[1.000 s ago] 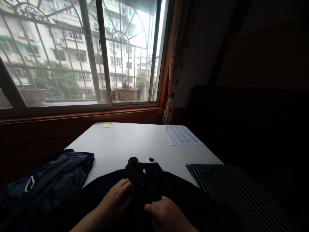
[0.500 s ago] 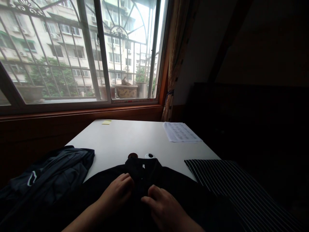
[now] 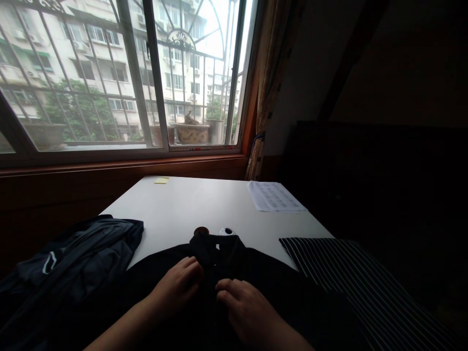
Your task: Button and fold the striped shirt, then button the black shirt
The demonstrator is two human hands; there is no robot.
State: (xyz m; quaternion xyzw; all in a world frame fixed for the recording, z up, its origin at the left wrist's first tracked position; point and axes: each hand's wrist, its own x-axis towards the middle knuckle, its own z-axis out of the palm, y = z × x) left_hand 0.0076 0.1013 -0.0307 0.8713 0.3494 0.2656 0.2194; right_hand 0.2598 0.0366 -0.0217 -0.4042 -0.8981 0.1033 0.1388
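Note:
A black collared shirt (image 3: 270,273) lies spread on the white table, its collar at the far side with a small white label inside. My left hand (image 3: 183,278) is closed on the shirt front just below the collar, fingers curled into the cloth. Slightly lower and to the right, my right hand (image 3: 241,300) pinches the shirt near the front opening, thumb and fingers bent together. Dark cloth hides the fingertips in part. Behind the collar stand a brown round object (image 3: 201,230) and a white round object with a dark centre (image 3: 227,231), both partly covered.
On the left of the white table (image 3: 197,200) lies a crumpled dark garment (image 3: 109,248) with a white mark. Black striped cloth (image 3: 340,263) drapes over the right side. Printed sheets (image 3: 276,197) and a yellow sticky note (image 3: 161,180) lie near the far edge, below the window.
My right hand has shifted slightly, its fingers now drawn up and left toward the shirt's front opening. My left hand stays at nearly the same spot. The view has tilted down a little.

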